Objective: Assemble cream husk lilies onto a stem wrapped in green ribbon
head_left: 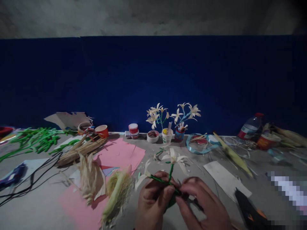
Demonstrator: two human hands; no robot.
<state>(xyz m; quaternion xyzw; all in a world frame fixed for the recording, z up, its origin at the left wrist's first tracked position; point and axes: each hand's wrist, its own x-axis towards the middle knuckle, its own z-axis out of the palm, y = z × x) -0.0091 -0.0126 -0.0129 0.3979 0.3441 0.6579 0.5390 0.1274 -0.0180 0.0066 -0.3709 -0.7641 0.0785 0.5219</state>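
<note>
My left hand (153,199) and my right hand (202,203) meet at the bottom centre, fingers pinched together on a thin green stem (170,174). The stem rises from between my fingers to a pale husk flower (174,157) with spread petals. A second pale petal piece (141,179) sticks out to the left from the same green stem near my left thumb. Both hands are closed around the stem where green wrapping shows between them.
Corn husks (92,177) and a corn cob (117,195) lie on pink paper (120,153) at left. Green stems (35,140), cups (102,130), paint pots (133,130), finished flowers (175,115), blue ribbon (199,145), a bottle (250,126) and a black glue gun (249,210) surround my hands.
</note>
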